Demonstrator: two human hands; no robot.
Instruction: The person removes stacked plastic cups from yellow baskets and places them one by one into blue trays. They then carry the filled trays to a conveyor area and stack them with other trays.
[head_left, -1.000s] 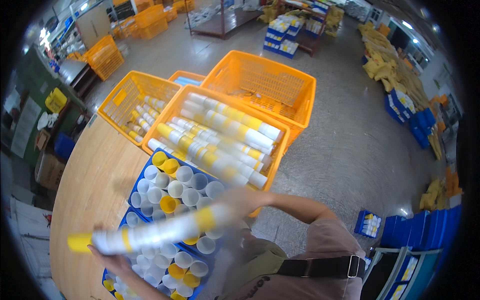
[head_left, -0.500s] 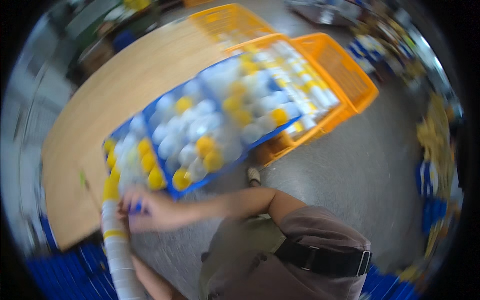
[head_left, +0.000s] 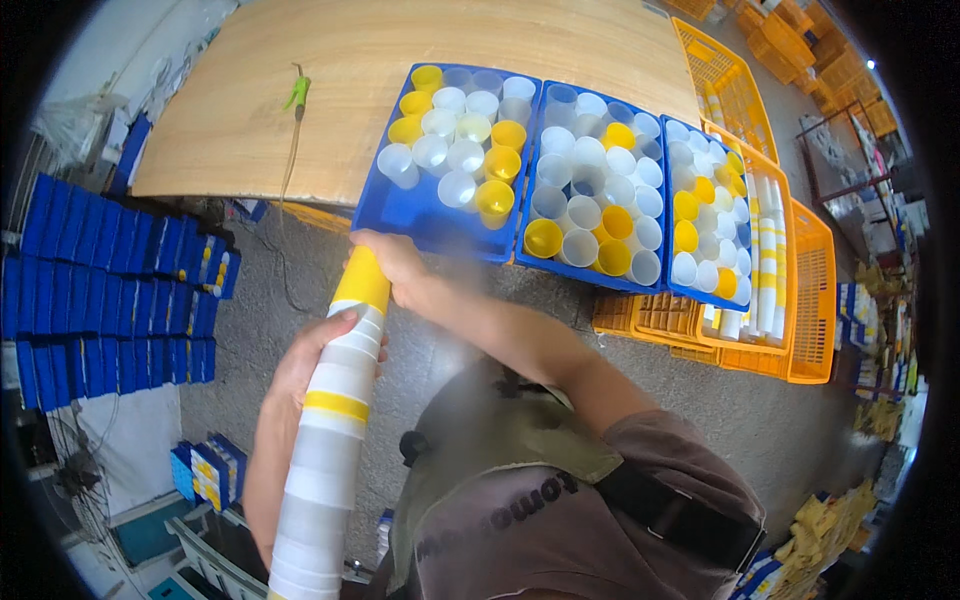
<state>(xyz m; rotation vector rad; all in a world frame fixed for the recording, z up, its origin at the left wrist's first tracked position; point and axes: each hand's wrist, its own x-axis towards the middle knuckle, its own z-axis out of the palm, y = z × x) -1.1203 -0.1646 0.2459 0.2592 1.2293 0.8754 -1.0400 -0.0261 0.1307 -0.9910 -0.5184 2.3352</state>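
A long stack of nested plastic cups (head_left: 325,470), mostly white with yellow ones among them, slants up from the lower edge. My left hand (head_left: 303,355) is wrapped round its upper part. At the stack's top end, my right hand (head_left: 395,265) grips the yellow cup (head_left: 362,285). Just beyond it lies a blue tray (head_left: 400,212), with white, clear and yellow cups standing in rows and its near left part bare. To the right, a second blue tray (head_left: 525,245) and a third blue tray (head_left: 668,210) are filled with similar cups.
The trays lie along the wooden table's (head_left: 230,150) near edge. A green air gun (head_left: 298,92) with a hose lies on the table. Orange crates (head_left: 812,300) stand at the right, one holding cup stacks (head_left: 768,260). Blue trays (head_left: 90,290) are piled at the left.
My view has swung left, so the trays appear further right and the piled blue trays show. My right hand, blurred beside the stack before, now grips its top end; the left still holds it.
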